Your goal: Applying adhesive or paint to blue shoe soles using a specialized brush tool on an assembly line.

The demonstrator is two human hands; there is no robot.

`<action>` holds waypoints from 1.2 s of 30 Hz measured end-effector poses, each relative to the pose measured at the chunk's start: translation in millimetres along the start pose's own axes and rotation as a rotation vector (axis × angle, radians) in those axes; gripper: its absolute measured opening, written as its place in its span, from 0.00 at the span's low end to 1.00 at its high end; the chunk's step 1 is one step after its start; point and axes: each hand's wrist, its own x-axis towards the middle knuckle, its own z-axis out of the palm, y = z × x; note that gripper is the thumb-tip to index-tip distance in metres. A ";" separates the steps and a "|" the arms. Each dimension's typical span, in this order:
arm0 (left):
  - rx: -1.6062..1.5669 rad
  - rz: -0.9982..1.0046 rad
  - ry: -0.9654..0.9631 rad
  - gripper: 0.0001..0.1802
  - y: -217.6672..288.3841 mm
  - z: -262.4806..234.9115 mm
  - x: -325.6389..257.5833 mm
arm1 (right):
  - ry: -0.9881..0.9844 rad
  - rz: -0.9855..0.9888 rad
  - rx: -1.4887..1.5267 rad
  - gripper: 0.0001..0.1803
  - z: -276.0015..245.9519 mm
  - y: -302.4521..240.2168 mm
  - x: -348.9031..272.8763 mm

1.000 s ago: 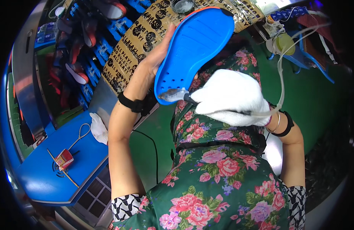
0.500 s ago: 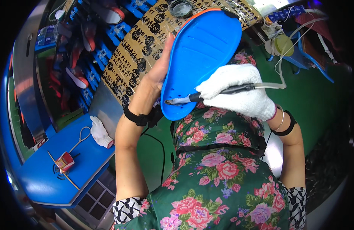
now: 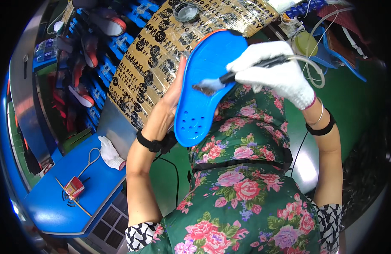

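Head view: bare left hand (image 3: 172,101) grips the blue insole (image 3: 206,84) by its edge, held in the air above the lap, long axis near upright, perforated end down, other end tilted up-right. Gloved right hand (image 3: 273,72) has fingers closed around a brush tool (image 3: 233,77), bristles touching the insole's middle.

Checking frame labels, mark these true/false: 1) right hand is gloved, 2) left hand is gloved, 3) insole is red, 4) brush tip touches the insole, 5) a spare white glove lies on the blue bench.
1) True: the right hand wears a white glove.
2) False: the left hand is bare, with a black wristband.
3) False: the insole is blue.
4) True: the brush meets its surface.
5) True: the spare glove lies on the blue bench.
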 end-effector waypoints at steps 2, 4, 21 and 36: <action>-0.130 0.008 -0.087 0.59 -6.6 -13.2 -0.5 | 0.059 -0.058 -0.113 0.08 -9.5 3.0 2.4; -0.270 0.014 -0.146 0.56 -9.9 -18.0 -0.8 | 0.061 -0.054 -0.107 0.09 -11.2 2.7 3.5; -0.440 0.045 -0.288 0.59 -13.2 3.1 2.0 | 0.190 -0.111 0.043 0.11 29.0 -8.2 -12.1; -0.352 0.035 -0.404 0.54 -5.9 9.0 9.5 | -0.122 0.031 0.010 0.08 11.8 -21.0 4.7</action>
